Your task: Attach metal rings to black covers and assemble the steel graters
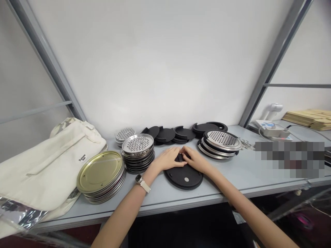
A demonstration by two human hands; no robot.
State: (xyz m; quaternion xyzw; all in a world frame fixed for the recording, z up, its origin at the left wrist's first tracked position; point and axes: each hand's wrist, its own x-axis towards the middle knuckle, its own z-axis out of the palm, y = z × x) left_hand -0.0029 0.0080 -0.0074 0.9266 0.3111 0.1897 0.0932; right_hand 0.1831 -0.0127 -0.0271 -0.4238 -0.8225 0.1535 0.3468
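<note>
Left grip [170, 159] touches black disc [178, 176], grey tabletop [156, 186] beneath, white wall [165, 69] behind.

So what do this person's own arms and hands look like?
The left arm and right arm show no sleeves; the left hand and right hand wear no gloves. A watch with a round, dark face and pale strap is on the left wrist; the right shows none.
</note>
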